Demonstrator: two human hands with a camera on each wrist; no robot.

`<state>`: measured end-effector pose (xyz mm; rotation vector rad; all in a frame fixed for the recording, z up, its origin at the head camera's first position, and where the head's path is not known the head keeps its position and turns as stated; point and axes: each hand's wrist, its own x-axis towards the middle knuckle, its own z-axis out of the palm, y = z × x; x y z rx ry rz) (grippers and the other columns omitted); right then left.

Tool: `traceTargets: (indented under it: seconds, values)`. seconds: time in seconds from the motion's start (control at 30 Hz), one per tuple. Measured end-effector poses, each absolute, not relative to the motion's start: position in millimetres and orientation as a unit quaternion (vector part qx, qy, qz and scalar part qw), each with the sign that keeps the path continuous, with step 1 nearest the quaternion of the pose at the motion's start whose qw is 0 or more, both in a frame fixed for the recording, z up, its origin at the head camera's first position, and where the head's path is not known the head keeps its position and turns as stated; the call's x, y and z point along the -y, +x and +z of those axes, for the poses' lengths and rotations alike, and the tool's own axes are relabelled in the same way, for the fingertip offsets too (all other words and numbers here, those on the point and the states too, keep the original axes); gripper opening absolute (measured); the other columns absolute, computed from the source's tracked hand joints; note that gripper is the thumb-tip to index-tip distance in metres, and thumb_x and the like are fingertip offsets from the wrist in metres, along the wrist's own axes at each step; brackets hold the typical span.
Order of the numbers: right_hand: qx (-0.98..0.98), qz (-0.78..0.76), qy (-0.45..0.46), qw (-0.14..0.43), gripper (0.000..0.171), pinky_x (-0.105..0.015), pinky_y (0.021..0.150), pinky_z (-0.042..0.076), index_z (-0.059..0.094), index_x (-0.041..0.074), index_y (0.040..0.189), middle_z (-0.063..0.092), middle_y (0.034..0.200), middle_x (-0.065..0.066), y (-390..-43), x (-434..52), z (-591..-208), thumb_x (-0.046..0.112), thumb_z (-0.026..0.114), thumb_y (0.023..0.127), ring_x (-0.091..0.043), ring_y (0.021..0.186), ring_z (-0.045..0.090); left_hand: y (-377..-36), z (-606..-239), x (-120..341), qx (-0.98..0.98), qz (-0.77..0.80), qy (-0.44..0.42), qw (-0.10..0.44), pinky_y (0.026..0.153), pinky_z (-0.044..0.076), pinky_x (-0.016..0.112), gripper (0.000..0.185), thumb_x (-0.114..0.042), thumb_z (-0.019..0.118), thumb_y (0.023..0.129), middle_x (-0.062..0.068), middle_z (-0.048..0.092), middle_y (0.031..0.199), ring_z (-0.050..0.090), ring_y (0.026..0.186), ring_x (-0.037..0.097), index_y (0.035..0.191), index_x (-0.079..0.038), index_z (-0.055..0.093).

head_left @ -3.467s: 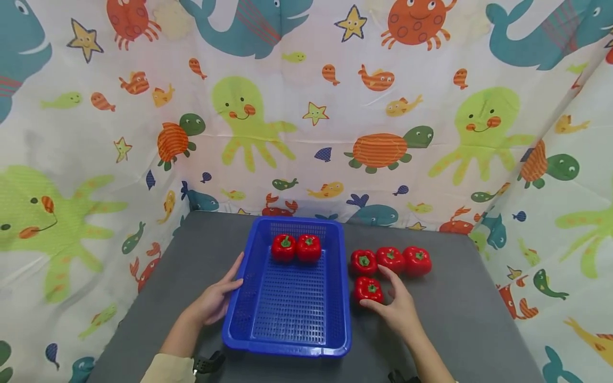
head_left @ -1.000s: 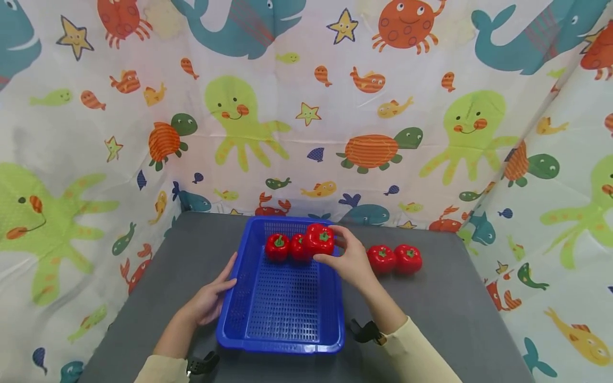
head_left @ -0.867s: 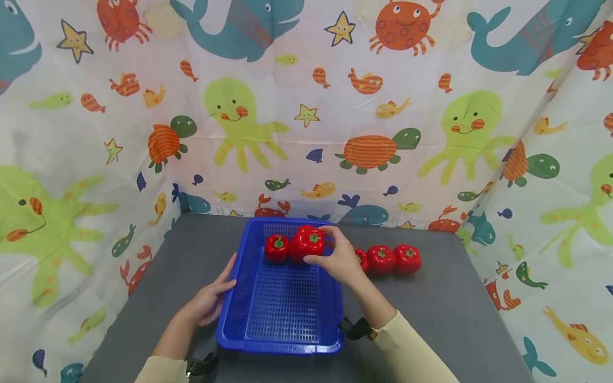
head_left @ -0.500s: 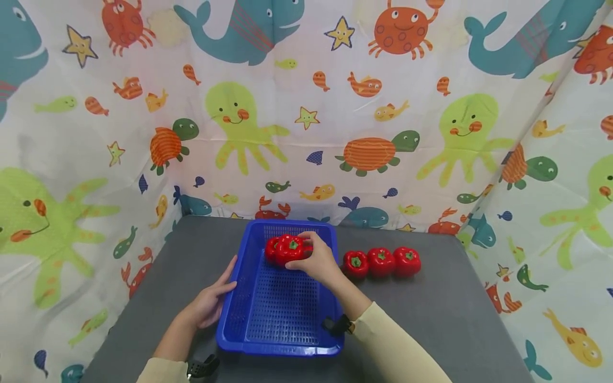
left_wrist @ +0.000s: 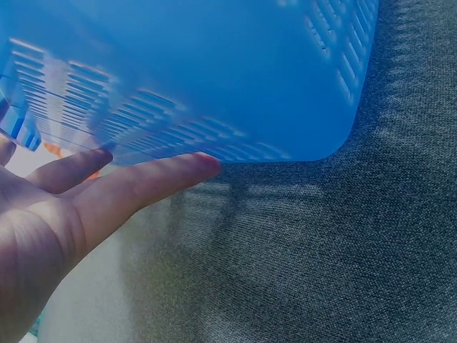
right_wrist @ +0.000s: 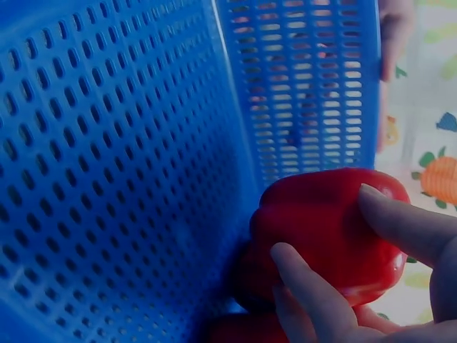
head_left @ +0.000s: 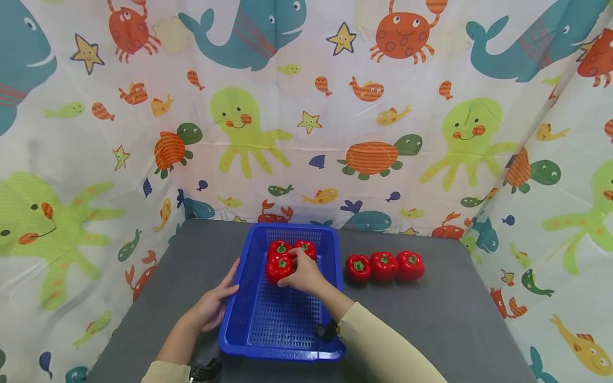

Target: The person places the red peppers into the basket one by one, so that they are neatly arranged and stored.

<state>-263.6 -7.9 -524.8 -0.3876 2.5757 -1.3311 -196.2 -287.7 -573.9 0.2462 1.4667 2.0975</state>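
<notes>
In the head view my right hand (head_left: 306, 274) reaches into a blue plastic basket (head_left: 287, 348) and holds a red bell pepper (head_left: 278, 270) between thumb and fingers. The right wrist view shows the same grip on the pepper (right_wrist: 325, 236) beside the slotted wall. Behind it in the basket sit two more red peppers, one at the left (head_left: 279, 247) and one at the right (head_left: 305, 247), the latter partly covered by my hand. My left hand (head_left: 213, 306) touches the basket's left side with straight fingers; the left wrist view shows its fingertips (left_wrist: 203, 164) against the wall.
Right of the basket, three red bell peppers stand in a row on the grey table: one near the basket (head_left: 358, 268), a middle one (head_left: 383, 266) and an outer one (head_left: 410, 265). A curtain (head_left: 311, 159) printed with sea animals closes off the back and sides.
My right hand has carried a pepper from the table at the right, over the basket's right rim, and down in front of the two peppers inside. My left hand has stayed at the basket's side.
</notes>
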Motion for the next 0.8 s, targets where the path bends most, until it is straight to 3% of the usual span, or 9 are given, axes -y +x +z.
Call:
traceTargets:
  seconds: [0.2, 0.43, 0.8]
  values:
    - [-0.868, -0.463, -0.115, 0.138, 0.076, -0.043, 0.077, 0.061, 0.051, 0.004, 0.134, 0.061, 0.126, -0.021, -263, 16, -538, 0.011, 0.092, 0.070, -0.030, 0.098, 0.068, -196, -576, 287, -0.544, 0.782, 0.099, 0.288, 0.112, 0.034, 0.063, 0.064, -0.023, 0.025, 0.113, 0.007, -0.016, 0.170, 0.010, 0.151, 0.051, 0.155, -0.055, -0.010]
    - [-0.892, -0.426, -0.092, 0.124, 0.079, -0.057, 0.100, 0.050, 0.052, 0.006, 0.132, 0.062, 0.128, -0.018, -261, 23, -547, 0.015, 0.095, 0.066, -0.035, 0.118, 0.058, -195, -577, 286, -0.540, 0.782, 0.109, 0.292, 0.112, 0.033, 0.063, 0.066, -0.022, 0.027, 0.112, 0.008, -0.019, 0.169, 0.007, 0.151, 0.051, 0.156, -0.053, -0.012]
    - [-0.899, -0.413, -0.099, 0.108, 0.082, -0.057, 0.103, 0.048, 0.052, 0.005, 0.135, 0.060, 0.131, -0.020, -262, 26, -541, 0.013, 0.096, 0.066, -0.037, 0.124, 0.056, -199, -578, 288, -0.538, 0.785, 0.104, 0.290, 0.112, 0.034, 0.063, 0.065, -0.023, 0.027, 0.112, 0.005, -0.014, 0.170, 0.008, 0.152, 0.050, 0.155, -0.055, -0.010]
